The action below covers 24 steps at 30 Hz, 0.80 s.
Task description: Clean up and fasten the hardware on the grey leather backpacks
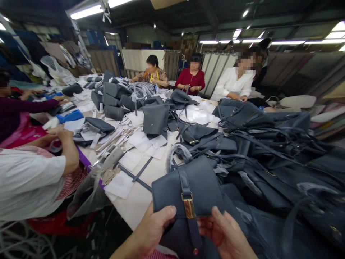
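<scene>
Close in front of me is a dark blue-grey handbag (201,180) with a front flap, a strap and a gold buckle (188,207). My left hand (159,219) grips the flap's left lower edge, thumb on top and the fingers hidden beneath. At the flap's right lower corner, my right hand (222,228) holds the edge between thumb and fingers. Below the buckle the strap's end (195,237) hangs down with a small round stud. A plastic-wrapped handle (178,153) rises behind the flap.
Many dark bags (269,154) with straps are heaped to the right. An upright bag (155,120), white sheets (121,185) and loose straps (142,169) lie on the pale table (134,212). Co-workers sit at the far side; another person's arm (68,149) is at left.
</scene>
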Tool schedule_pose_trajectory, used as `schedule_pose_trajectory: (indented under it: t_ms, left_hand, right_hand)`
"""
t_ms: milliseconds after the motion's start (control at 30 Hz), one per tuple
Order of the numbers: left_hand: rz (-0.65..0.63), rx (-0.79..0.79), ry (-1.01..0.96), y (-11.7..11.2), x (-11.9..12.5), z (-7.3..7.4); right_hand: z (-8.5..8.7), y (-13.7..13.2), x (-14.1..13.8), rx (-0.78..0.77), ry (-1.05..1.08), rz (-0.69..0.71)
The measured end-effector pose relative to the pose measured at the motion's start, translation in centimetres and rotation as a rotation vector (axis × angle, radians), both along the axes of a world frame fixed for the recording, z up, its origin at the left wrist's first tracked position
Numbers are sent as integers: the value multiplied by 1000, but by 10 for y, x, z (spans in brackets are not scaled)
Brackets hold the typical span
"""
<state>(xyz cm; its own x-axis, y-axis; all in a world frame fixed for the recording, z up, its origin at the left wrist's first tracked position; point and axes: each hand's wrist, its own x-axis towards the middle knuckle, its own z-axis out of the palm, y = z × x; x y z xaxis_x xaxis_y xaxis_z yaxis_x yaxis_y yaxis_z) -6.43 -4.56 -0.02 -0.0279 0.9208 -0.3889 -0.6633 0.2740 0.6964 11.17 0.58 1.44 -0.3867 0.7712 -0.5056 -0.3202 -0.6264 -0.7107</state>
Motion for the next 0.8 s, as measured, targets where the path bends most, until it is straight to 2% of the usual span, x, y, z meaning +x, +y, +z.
schedule_pose_trajectory:
  t_ms: [167,267,333,467,567,633,700,800]
  left_hand:
    - [23,25,38,3,-3,8]
    - [-8,24,208,-2,-13,17]
    - [-101,52,417,-9,-23,28]
    - [-446,215,840,-26,-41,54]
    - [-546,329,1237,-37,-53,64]
    - [-556,387,1428,-41,-58,66]
    - [-532,443,1478,-42,-59,66]
    - [-307,456,1491,-37,-51,62]
  right_hand:
    - [7,0,-22,-89,16,83]
    - [10,-1,-27,-158,9,80]
    - [13,-1,-28,-183,4,43]
    - [18,-2,-28,-203,7,-6]
    - [19,-3,-29,-209,-3,-24]
    - [17,-5,-29,-213,-2,-19]
    - [14,-7,-30,-216,11,-7]
    - [10,-12,-33,-209,75,-1]
